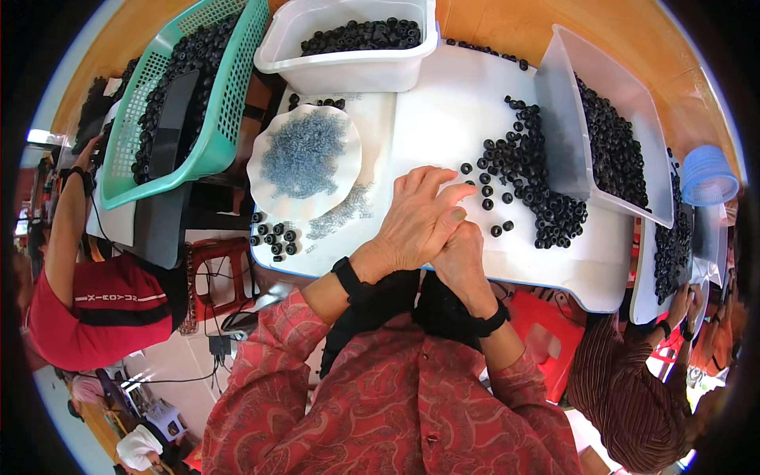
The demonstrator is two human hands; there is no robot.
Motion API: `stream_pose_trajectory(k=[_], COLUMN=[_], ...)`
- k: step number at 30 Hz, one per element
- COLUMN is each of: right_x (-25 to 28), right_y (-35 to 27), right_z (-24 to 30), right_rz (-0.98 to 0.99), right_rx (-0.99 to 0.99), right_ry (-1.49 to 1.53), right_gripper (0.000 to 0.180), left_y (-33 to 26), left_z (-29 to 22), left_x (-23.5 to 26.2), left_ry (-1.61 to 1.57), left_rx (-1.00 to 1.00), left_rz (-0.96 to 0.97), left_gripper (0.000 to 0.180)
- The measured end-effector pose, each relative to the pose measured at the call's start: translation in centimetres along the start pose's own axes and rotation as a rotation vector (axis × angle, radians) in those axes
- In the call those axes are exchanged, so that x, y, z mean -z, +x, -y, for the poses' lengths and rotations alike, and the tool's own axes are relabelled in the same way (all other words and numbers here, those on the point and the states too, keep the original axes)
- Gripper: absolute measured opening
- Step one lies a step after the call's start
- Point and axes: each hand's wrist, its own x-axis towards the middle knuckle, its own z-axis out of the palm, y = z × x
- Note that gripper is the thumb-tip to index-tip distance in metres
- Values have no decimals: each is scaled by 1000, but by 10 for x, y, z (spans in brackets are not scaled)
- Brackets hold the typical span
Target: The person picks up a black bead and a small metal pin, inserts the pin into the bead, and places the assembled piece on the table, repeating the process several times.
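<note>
My left hand (413,220) and my right hand (461,257) meet above the near edge of the white tabletop (427,103). The left thumb presses against the right hand, whose fingers are curled in. Whatever lies between the fingers is hidden. Loose small black round parts with holes (522,158) lie in a heap to the right of my hands. To their left is a white wavy-rimmed plate (261,178) carrying a pile of tiny clear pieces (305,154). More clear pieces (344,212) are scattered beside it.
At the back stands a white tub (348,75) of black parts. A translucent bin (566,103) is tipped toward the right-hand heap. A green basket (237,119) stands at left. Several black parts (273,237) sit by the left edge. People work on both sides; a blue basket (708,176) is far right.
</note>
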Motion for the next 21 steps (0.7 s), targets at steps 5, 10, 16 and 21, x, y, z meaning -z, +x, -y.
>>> stream_pose_trajectory(k=[5,10,16,21], right_x=[-1,0,-7,-7], right_y=[3,4,2,-2], right_z=[-1,0,-7,-5], right_rz=[3,-4,-7,-5], right_rx=[18,40,6,-21], right_ry=[-67,126,194,329], right_gripper=[12,9,9,8], left_y=[-3,-29,-58,-61], left_z=[8,9,-9,-11], left_x=[-2,19,31,18], left_ry=[-30,-130,-27,-11], left_rx=[5,167,158,177], left_rz=[-11,-225,-118,-173], left_gripper=[35,38,47,43])
